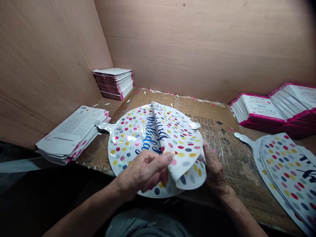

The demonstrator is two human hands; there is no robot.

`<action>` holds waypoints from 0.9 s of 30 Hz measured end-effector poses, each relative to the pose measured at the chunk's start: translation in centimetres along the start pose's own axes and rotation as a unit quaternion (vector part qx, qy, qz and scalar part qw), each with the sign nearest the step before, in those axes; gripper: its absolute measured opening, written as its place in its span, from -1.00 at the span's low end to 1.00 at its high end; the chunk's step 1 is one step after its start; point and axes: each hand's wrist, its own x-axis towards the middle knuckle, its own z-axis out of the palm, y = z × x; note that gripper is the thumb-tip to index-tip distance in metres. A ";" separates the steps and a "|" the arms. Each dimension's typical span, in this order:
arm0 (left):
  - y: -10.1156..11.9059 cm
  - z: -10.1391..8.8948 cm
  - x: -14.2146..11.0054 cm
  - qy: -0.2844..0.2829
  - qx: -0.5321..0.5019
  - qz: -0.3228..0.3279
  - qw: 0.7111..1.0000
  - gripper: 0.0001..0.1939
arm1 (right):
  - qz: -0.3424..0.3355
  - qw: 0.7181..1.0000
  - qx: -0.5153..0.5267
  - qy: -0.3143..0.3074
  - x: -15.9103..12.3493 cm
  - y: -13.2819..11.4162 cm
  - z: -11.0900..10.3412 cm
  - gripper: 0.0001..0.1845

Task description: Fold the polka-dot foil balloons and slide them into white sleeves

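Note:
In front of me lies a flat, uninflated foil balloon point(130, 131), white with coloured dots and blue birthday lettering. A second layer of the same dotted foil point(182, 131) is folded over on its right half; I cannot tell whether it is a separate balloon. My left hand point(150, 168) is closed, thumb and fingers pinching the folded foil near its lower edge. At the right edge, my right hand point(213, 164) grips the foil, its fingertips partly hidden behind it. A narrow tail point(102, 125) sticks out on the left.
A stack of printed white card sleeves point(74, 131) lies at left, another stack point(113, 82) in the back corner. Pink-edged packs point(263, 108) stand at back right. More flat dotted balloons point(283, 171) lie at right. Wooden panels point(172, 42) enclose the cardboard-covered table point(222, 144).

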 end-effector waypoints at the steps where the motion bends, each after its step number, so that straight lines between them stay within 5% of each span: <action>1: -0.7 -0.9 0.7 0.062 0.120 0.047 0.990 -0.42 | -0.031 0.999 -0.001 -0.010 -0.2 0.7 0.1 -0.18; 4: -3.2 -3.3 4.0 0.249 0.356 0.253 0.864 -0.49 | -0.101 0.992 0.009 -0.071 -0.3 2.2 0.3 -0.19; 6: -4.8 -4.6 6.5 0.188 0.422 0.352 0.814 -0.45 | -0.130 0.982 0.026 -0.135 0.4 2.7 -0.1 -0.27; 9: -6.9 -6.3 8.8 0.023 0.460 0.336 0.822 -0.31 | -0.113 0.943 0.094 -0.300 4.0 3.6 -0.9 -0.50; 12: -7.7 -7.6 9.1 -0.012 0.414 0.275 0.867 -0.12 | 0.020 0.846 0.203 -0.492 10.6 5.2 -0.8 -0.65; 14: -7.4 -7.9 9.1 -0.005 0.365 0.245 0.898 -0.14 | 0.128 0.791 0.253 -0.542 15.4 6.7 0.2 -0.66; 17: -6.4 -7.2 10.3 0.111 0.338 0.148 0.923 -0.44 | 0.288 0.828 0.150 -0.457 19.4 8.4 2.4 -0.46; 19: -5.9 -6.4 11.8 0.216 0.338 0.071 0.913 -0.64 | 0.348 0.867 0.090 -0.344 18.7 8.7 3.3 -0.35; 21: -5.8 -6.0 13.4 0.271 0.325 0.024 0.906 -0.76 | 0.378 0.890 0.113 -0.229 15.7 8.5 3.4 -0.28; 24: -6.0 -6.0 15.0 0.304 0.307 0.006 0.902 -0.78 | 0.418 0.877 0.214 -0.100 9.6 7.9 2.8 -0.22; 27: -6.3 -6.3 15.4 0.319 0.313 0.006 0.895 -0.83 | 0.422 0.863 0.271 -0.066 5.9 7.5 2.5 -0.35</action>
